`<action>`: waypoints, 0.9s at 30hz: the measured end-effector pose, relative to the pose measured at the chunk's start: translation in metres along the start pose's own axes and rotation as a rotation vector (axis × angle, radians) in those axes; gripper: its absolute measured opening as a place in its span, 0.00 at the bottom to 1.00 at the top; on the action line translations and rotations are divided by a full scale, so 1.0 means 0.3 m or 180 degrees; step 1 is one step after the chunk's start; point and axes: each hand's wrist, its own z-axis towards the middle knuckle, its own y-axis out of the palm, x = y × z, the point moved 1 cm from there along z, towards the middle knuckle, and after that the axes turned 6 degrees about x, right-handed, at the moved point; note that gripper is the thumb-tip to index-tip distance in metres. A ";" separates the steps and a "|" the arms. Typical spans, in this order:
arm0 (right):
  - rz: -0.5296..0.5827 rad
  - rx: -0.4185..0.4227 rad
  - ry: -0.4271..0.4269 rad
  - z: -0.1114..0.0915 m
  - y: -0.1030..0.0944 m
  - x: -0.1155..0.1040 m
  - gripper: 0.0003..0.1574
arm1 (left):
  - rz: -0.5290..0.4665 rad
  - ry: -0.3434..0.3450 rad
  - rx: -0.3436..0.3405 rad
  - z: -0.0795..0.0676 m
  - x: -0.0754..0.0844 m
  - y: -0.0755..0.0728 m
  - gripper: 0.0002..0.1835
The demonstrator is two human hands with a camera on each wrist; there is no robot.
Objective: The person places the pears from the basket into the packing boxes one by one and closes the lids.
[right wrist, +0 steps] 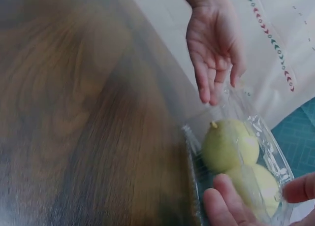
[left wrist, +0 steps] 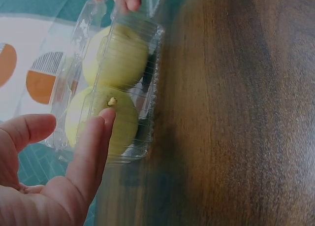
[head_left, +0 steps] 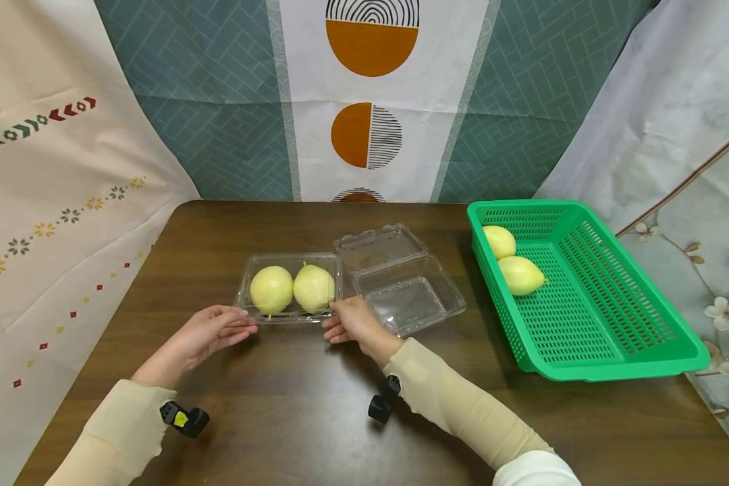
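At the far left, a pale cloth (head_left: 67, 202) with rows of small motifs hangs beside the brown table (head_left: 279, 405). Next comes the left hand (head_left: 215, 331), open, its fingers fairly straight at the front left corner of a clear plastic box (head_left: 294, 319). The right wrist view shows this palm, turned away in the left wrist view, where thumb and forefinger stand apart; whether a fingertip touches the plastic, I cannot tell.

The box lies on the table between the hands, its lid over a left fruit (head_left: 271, 290) and a right fruit (head_left: 314, 288), both round and yellow-green. Both wrist views show the left fruit's stem; the right one's, pointing rearward, appears only from the head.

The right hand (head_left: 355, 322) is at the front right corner, thumb touching the plastic, fingers loosely bent and apart from the thumb.

Only the head view shows what lies farther right: a second clear box (head_left: 403, 304) with its lid folded back, then a green basket (head_left: 607, 372) holding a rear fruit (head_left: 499, 241) and a front fruit (head_left: 521, 275) against its left wall.
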 end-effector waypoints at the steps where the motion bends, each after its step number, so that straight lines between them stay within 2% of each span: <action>1: -0.0032 0.0001 -0.0023 0.000 0.000 0.003 0.22 | 0.0003 -0.0010 0.0007 0.000 0.000 0.001 0.11; 10: 0.0031 0.0029 -0.0087 0.011 0.004 0.020 0.15 | 0.0148 -0.0124 0.0120 0.017 0.006 0.020 0.12; 21: 0.0308 0.0065 -0.0004 0.018 0.000 0.040 0.17 | 0.0007 -0.0273 0.0153 0.033 -0.015 0.025 0.15; 27: 0.0413 -0.0020 0.0062 0.023 0.001 0.043 0.13 | -0.0023 -0.0367 0.0187 0.040 -0.013 0.021 0.13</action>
